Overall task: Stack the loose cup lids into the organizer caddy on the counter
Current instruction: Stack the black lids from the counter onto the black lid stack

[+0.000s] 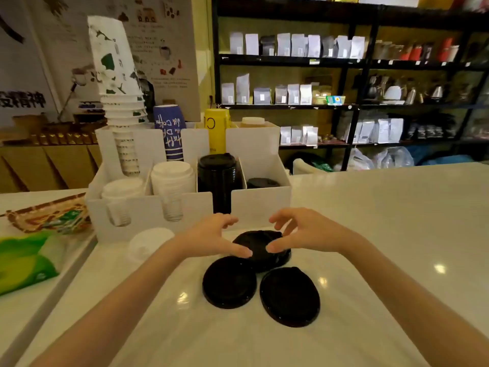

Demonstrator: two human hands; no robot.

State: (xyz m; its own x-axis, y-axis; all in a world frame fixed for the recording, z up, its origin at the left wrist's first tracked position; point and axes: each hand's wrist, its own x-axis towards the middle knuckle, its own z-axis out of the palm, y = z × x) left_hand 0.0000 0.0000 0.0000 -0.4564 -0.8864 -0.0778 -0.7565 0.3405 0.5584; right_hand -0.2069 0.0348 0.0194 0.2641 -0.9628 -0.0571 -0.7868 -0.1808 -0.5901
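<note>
Three loose black cup lids lie on the white counter: a far one (260, 245), a near-left one (229, 282) and a near-right one (289, 296). A single white lid (149, 243) rests left of them. My left hand (211, 235) and my right hand (301, 231) hover on either side of the far black lid, fingers spread and thumbs at its edge, holding nothing. Behind stands the white organizer caddy (259, 205), with a tall stack of black lids (218, 176), a short black stack (262, 182) and white lid stacks (172, 178) in its compartments.
Paper cup stacks (119, 83) rise from the caddy's rear slots. A patterned tray (50, 214) and a green packet (23, 260) lie at the left on a lower surface. Black shelves with bags (291, 46) fill the background. White counter (383, 221) stretches right.
</note>
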